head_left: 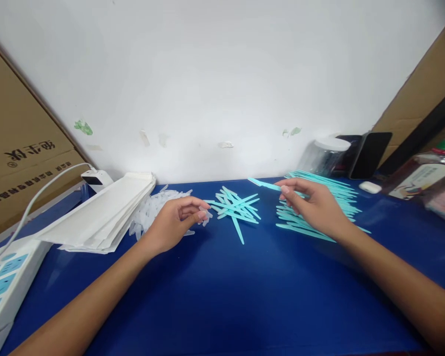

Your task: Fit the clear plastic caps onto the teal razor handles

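My right hand (311,200) pinches a turquoise eyebrow razor (269,185) by its handle, its blade end pointing left. Under and behind that hand lies a large pile of turquoise razors (341,198), roughly lined up. My left hand (178,220) has its fingers curled, and a small translucent plastic cap (206,215) shows at the thumb and fingertips. Behind this hand spreads a heap of similar translucent caps (148,210), partly hidden by it. Between both hands a smaller, crisscrossed pile of turquoise razors (237,205) rests on the blue table (215,296).
On the left are a stack of white paper sleeves (100,212), a power strip (11,282) with a white charger (96,179), and a cardboard box (22,138). At the right back stand a lidded clear jar (324,155), a dark phone (371,154) and a bottle (422,173).
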The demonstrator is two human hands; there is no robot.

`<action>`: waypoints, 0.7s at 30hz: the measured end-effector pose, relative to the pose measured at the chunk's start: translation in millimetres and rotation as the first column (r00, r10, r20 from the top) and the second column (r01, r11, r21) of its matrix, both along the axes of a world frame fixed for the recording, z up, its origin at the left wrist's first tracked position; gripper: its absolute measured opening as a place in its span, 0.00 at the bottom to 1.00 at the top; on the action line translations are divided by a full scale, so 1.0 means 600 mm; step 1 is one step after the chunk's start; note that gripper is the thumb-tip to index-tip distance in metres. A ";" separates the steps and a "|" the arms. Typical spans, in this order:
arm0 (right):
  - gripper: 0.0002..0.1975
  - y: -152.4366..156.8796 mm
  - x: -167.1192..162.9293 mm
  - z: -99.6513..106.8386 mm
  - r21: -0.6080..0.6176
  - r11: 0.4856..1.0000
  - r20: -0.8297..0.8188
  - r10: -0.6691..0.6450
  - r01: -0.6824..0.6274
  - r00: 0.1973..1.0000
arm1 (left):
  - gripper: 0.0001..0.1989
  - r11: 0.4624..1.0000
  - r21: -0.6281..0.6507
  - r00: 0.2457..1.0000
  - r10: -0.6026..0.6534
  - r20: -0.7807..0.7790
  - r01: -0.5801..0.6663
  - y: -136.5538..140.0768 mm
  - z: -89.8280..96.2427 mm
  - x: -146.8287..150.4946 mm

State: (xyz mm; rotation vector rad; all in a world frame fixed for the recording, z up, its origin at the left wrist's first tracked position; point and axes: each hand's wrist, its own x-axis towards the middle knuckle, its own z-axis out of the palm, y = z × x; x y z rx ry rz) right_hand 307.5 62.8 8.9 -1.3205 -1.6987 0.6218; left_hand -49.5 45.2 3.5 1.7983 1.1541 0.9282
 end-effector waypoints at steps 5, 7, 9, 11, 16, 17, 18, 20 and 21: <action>0.27 -0.011 -0.006 0.004 -0.138 0.977 -0.078 0.156 -0.165 0.985 | 0.15 0.994 0.034 0.992 0.096 0.080 -0.099 -0.008 0.000 0.015; 0.26 -0.016 -0.010 0.008 -0.176 0.960 -0.101 0.202 -0.217 0.974 | 0.14 0.988 0.063 0.988 0.134 0.080 -0.140 -0.012 0.001 0.019; 0.24 -0.021 -0.014 0.010 -0.194 0.948 -0.105 0.237 -0.254 0.966 | 0.14 0.982 0.087 0.983 0.161 0.084 -0.168 -0.016 0.000 0.021; 0.24 -0.025 -0.016 0.010 -0.195 0.938 -0.103 0.270 -0.285 0.957 | 0.13 0.977 0.102 0.981 0.179 0.079 -0.187 -0.019 -0.001 0.023; 0.24 -0.032 -0.022 0.009 -0.202 0.932 -0.093 0.288 -0.302 0.953 | 0.14 0.978 0.069 0.977 0.191 0.092 -0.198 -0.025 -0.006 0.029; 0.23 -0.034 -0.024 0.010 -0.201 0.932 -0.087 0.290 -0.302 0.953 | 0.15 0.980 0.057 0.978 0.184 0.102 -0.190 -0.026 -0.006 0.031; 0.22 -0.036 -0.027 0.010 -0.196 0.932 -0.082 0.293 -0.304 0.953 | 0.15 0.982 0.043 0.978 0.176 0.113 -0.182 -0.026 -0.006 0.032; 0.20 -0.040 -0.031 0.012 -0.182 0.933 -0.076 0.302 -0.311 0.950 | 0.15 0.988 0.009 0.980 0.153 0.128 -0.155 -0.027 -0.006 0.036; 0.20 -0.041 -0.033 0.013 -0.175 0.933 -0.076 0.307 -0.315 0.949 | 0.15 0.990 -0.010 0.981 0.140 0.135 -0.140 -0.027 -0.006 0.037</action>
